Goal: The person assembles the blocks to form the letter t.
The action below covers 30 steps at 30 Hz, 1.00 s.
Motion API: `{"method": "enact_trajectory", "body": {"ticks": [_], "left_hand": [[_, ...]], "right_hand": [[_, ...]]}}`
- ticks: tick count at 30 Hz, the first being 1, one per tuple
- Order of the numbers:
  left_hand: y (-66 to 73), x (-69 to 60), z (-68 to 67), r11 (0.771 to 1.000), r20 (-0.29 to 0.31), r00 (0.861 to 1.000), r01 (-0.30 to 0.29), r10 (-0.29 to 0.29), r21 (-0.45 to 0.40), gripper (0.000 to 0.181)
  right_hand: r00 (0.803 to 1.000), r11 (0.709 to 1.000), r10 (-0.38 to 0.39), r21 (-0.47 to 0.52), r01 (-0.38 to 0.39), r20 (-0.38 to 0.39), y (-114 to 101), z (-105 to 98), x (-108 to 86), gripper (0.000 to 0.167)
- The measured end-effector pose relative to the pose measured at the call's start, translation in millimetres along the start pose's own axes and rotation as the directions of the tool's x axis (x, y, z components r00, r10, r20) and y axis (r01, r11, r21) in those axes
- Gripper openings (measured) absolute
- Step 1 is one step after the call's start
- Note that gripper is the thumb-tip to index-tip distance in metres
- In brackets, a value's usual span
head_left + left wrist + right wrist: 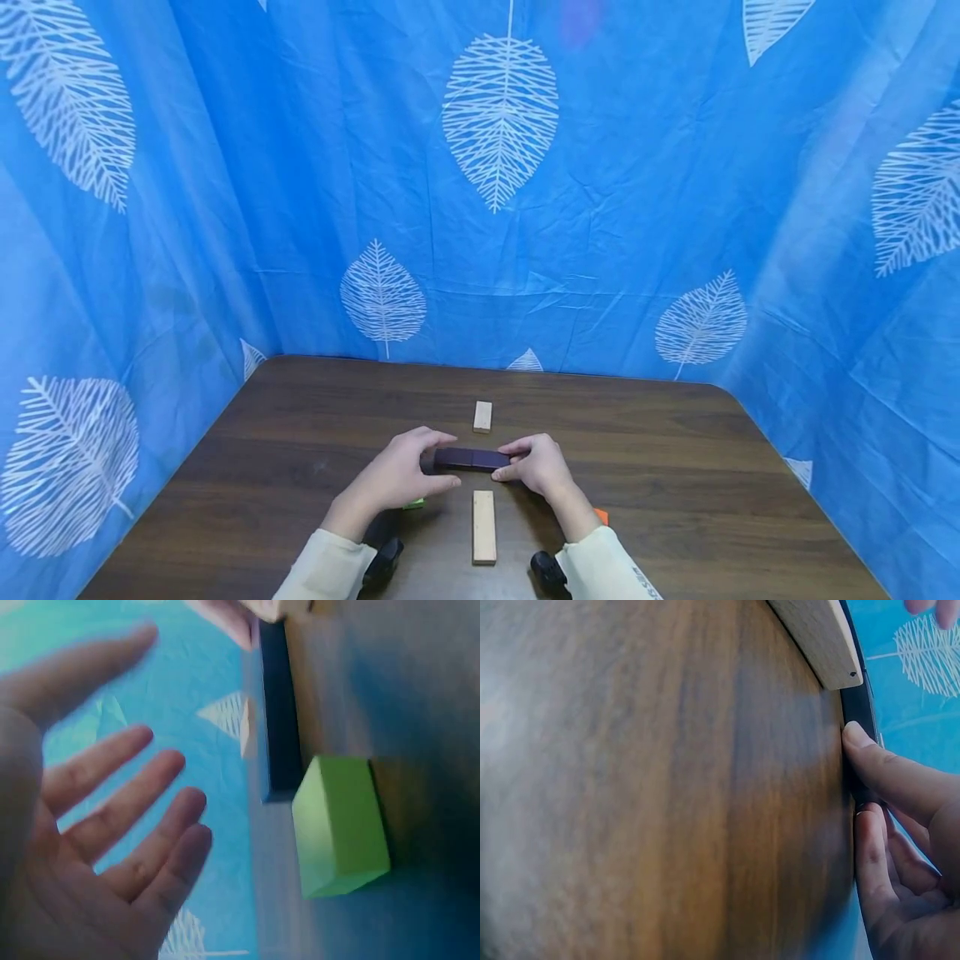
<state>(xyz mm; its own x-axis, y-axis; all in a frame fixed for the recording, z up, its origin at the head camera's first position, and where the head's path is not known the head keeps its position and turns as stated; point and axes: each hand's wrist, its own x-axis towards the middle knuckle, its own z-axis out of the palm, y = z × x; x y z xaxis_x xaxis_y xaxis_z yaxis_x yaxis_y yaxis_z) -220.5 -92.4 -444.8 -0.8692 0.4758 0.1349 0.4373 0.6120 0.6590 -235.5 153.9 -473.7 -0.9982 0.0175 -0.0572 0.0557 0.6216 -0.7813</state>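
A dark bar with a seam near its middle lies crosswise on the table. At its right end, my right hand pinches it between thumb and fingers, which the right wrist view also shows. Around the left end, my left hand is spread with thumb and fingers apart; in the left wrist view its fingers hold nothing. One pale wooden block lies lengthwise on the near side of the bar. Another pale block sits beyond it.
A green block stands near the left forearm, mostly hidden in the head view. Part of an orange thing shows beside the right forearm. The brown wooden table ends at a blue curtain with white leaf prints.
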Motion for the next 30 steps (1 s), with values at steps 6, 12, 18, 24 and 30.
{"method": "enact_trajectory", "body": {"ticks": [6,12,18,24,30], "left_hand": [[13.6,-14.4,13.7,0.991,0.124,0.983,-0.135,0.133,0.005,0.088],[19.0,-22.3,31.5,0.992,0.194,0.972,-0.126,0.13,-0.029,0.106],[19.9,-24.7,41.8,0.992,0.2,0.972,-0.121,0.126,-0.037,0.112],[18.7,-25.4,43.6,0.995,0.208,0.973,-0.092,0.097,-0.033,0.11],[17.6,-24.5,44.9,0.996,0.211,0.973,-0.08,0.089,-0.049,0.106]], "right_hand": [[1.0,1.0,-0.008,0.001,0.008,0.0,-0.2,-0.6,1.1,0.035],[1.0,1.0,-0.001,-0.001,0.001,0.004,0.0,-0.7,0.8,0.034],[1.0,1.0,-0.006,0.005,0.006,-0.003,2.5,-0.6,0.8,0.034],[1.0,1.0,-0.015,0.006,0.015,-0.006,4.3,0.3,1.9,0.034],[1.0,1.0,-0.021,0.015,0.022,-0.007,4.0,0.8,1.4,0.034]]}}
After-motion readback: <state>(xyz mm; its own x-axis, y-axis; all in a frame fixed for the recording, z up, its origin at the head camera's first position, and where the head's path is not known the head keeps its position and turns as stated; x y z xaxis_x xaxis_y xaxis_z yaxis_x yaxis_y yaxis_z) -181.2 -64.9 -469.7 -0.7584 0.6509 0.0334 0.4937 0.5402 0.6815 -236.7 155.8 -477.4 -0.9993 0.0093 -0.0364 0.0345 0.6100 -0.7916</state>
